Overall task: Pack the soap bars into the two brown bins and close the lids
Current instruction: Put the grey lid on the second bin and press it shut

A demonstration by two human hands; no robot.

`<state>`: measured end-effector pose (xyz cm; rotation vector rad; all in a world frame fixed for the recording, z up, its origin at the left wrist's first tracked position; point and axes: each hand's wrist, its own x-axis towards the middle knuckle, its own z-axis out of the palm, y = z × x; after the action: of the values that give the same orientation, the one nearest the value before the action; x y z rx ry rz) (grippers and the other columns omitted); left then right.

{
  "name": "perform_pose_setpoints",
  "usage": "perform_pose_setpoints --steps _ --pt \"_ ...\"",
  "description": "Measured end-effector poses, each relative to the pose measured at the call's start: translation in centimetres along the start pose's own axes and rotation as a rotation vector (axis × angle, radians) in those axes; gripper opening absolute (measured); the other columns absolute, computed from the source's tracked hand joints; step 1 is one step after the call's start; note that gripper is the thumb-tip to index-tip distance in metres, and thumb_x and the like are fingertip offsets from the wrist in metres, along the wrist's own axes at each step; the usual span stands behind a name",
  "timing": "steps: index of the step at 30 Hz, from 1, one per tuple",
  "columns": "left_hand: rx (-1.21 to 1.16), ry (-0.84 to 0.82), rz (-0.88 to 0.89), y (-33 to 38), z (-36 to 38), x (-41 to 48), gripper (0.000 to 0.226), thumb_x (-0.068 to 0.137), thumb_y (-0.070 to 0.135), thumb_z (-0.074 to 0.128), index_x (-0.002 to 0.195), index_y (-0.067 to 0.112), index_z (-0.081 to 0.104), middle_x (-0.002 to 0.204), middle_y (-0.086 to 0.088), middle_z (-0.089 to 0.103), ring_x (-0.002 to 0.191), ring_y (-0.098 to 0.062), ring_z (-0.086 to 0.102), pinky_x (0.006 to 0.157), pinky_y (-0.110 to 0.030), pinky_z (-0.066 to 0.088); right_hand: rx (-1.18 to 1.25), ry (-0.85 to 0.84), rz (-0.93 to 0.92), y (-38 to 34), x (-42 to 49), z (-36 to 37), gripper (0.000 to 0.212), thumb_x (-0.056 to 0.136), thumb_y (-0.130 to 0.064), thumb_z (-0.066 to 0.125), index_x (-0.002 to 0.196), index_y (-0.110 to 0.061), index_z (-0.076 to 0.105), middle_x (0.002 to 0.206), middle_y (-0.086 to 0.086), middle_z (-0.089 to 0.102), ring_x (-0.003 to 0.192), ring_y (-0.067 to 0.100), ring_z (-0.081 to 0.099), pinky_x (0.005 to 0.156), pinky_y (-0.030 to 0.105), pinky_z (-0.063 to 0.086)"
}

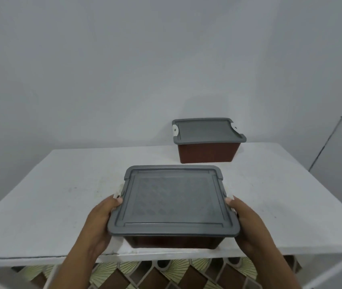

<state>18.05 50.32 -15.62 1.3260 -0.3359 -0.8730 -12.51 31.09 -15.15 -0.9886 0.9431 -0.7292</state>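
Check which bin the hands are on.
The near bin at the front of the table: left hand and right hand grip its sides. The far bin by the wall stands untouched.

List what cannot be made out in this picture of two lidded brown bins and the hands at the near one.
Head view: contents of the near bin, covered by its grey lid.
Head view: contents of the far bin, covered by the far lid.
Head view: fingers of the left hand and right hand, hidden under the bin's rim; only thumbs show.
Head view: the near bin's side latches, mostly behind both hands.
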Motion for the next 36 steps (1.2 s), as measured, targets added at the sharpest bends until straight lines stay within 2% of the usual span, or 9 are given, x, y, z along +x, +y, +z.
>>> perform_pose_setpoints --steps 4,8,12,16,19,23,28,32,36 --pt "0.005 -0.026 0.017 -0.6 0.1 -0.3 0.029 0.092 0.032 0.065 0.1 0.009 0.081 0.106 -0.023 0.075 0.085 -0.032 0.075 0.077 -0.044 0.056 0.092 -0.01 0.065 0.3 -0.3 -0.1 0.034 0.097 -0.037 0.06 0.11 -0.009 0.075 0.109 0.02 0.074 0.096 0.034 0.074 0.076 0.044 0.06" --pt "0.053 -0.018 0.051 -0.7 -0.3 0.1 0.027 0.095 0.028 0.062 0.095 0.009 0.081 0.101 -0.023 0.076 0.079 -0.029 0.076 0.066 -0.04 0.058 0.298 -0.005 0.191 0.3 -0.1 -0.8 0.054 0.101 -0.053 0.044 0.119 -0.01 0.071 0.119 0.022 0.071 0.116 0.038 0.065 0.084 0.049 0.058" --pt "0.024 -0.051 0.074 -0.6 -0.2 -0.2 0.024 0.095 0.029 0.063 0.093 0.016 0.083 0.1 -0.02 0.077 0.08 -0.027 0.076 0.06 -0.035 0.061 0.37 -0.053 0.238 0.0 -0.2 -0.4 0.046 0.094 -0.042 0.06 0.122 -0.007 0.07 0.123 0.025 0.068 0.112 0.037 0.067 0.096 0.054 0.054" --pt "0.001 -0.047 0.063 -0.6 0.0 -0.3 0.024 0.095 0.027 0.063 0.093 0.015 0.083 0.101 -0.02 0.077 0.08 -0.027 0.076 0.061 -0.034 0.061 0.364 -0.08 0.287 -0.8 0.1 0.1 0.05 0.097 -0.048 0.058 0.132 -0.012 0.062 0.127 0.025 0.066 0.119 0.041 0.064 0.108 0.059 0.044" --pt "-0.026 -0.063 0.06 -0.6 -0.1 -0.2 0.025 0.092 0.029 0.065 0.1 0.012 0.082 0.106 -0.022 0.076 0.085 -0.029 0.076 0.063 -0.035 0.061 0.379 -0.111 0.319 -1.2 0.1 -0.1 0.06 0.094 -0.053 0.06 0.136 -0.011 0.06 0.131 0.027 0.063 0.122 0.043 0.061 0.109 0.059 0.043" --pt "-0.024 -0.075 0.055 -0.8 -0.3 -0.1 0.026 0.093 0.031 0.065 0.104 0.014 0.08 0.111 -0.023 0.075 0.091 -0.032 0.075 0.07 -0.04 0.062 0.316 -0.149 0.304 -1.8 0.5 -0.3 0.058 0.092 -0.053 0.063 0.133 -0.012 0.063 0.128 0.027 0.065 0.115 0.043 0.065 0.097 0.058 0.051" --pt "-0.017 -0.077 0.056 -1.1 -0.3 0.0 0.03 0.094 0.034 0.064 0.11 0.013 0.079 0.114 -0.023 0.073 0.095 -0.035 0.074 0.077 -0.045 0.061 0.098 -0.13 0.262 -2.6 1.1 -0.2 0.059 0.085 -0.052 0.072 0.125 -0.009 0.067 0.119 0.025 0.07 0.109 0.043 0.069 0.095 0.061 0.054" --pt "-0.011 -0.069 0.05 -1.2 -0.4 0.1 0.031 0.094 0.036 0.064 0.111 0.015 0.078 0.114 -0.023 0.073 0.096 -0.037 0.074 0.078 -0.047 0.06 -0.149 -0.11 0.178 -3.5 1.5 0.9 0.053 0.083 -0.048 0.076 0.117 -0.008 0.068 0.099 0.015 0.078 0.089 0.035 0.076 0.071 0.048 0.062" --pt "-0.017 -0.066 0.044 -1.2 -0.2 0.1 0.028 0.092 0.036 0.064 0.107 0.017 0.08 0.112 -0.021 0.074 0.094 -0.036 0.074 0.077 -0.047 0.061 -0.282 -0.089 0.099 -3.7 1.6 1.4 0.045 0.088 -0.043 0.072 0.115 -0.008 0.063 0.084 0.005 0.078 0.077 0.024 0.077 0.059 0.036 0.06"
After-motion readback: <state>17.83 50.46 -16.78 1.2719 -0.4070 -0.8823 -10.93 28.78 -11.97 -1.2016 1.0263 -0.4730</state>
